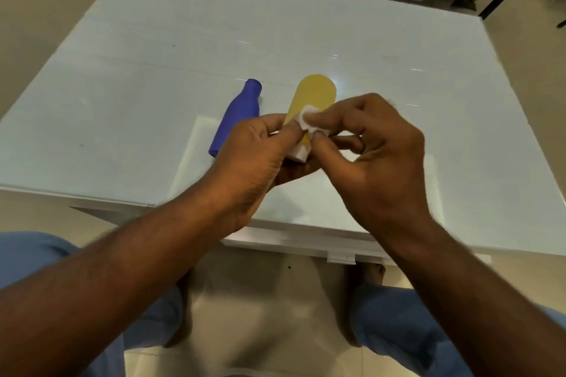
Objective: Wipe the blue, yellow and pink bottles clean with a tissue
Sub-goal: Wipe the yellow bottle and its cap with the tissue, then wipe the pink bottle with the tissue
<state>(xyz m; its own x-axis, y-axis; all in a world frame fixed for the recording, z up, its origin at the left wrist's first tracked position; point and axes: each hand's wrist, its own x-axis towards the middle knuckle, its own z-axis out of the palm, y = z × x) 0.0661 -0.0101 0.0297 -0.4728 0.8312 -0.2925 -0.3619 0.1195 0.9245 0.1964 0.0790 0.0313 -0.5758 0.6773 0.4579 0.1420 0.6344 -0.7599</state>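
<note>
the left hand [260,147] has its grip closed around the lower end of a yellow, round-ended plastic bottle [314,98], thumb on the near face and the other fingers curled beneath, so the bottle is lifted off the pale glossy white bench [153,70] and slants away from the person. just below the left thumb a white cap or base [298,154] of that bottle peeks out; which of the two it is cannot be told. the right hand [379,150] has a narrow pinch grip, thumb and fingertips closed on a small white crumpled tissue [307,119], and the tissue is pressed against the yellow bottle's side directly above the left hand's grip. the two hands touch or nearly touch at that spot.

to the left of the left hand's grip, a blue, narrow-necked plastic bottle [235,115] lies on its side on the bench, neck pointing away, its lower end hidden behind the left hand. it sits just beside the yellow bottle without clearly touching it.

below the grips, past the near edge of the bench, blue trouser legs [398,330] and a beige floor [269,315] are visible.
</note>
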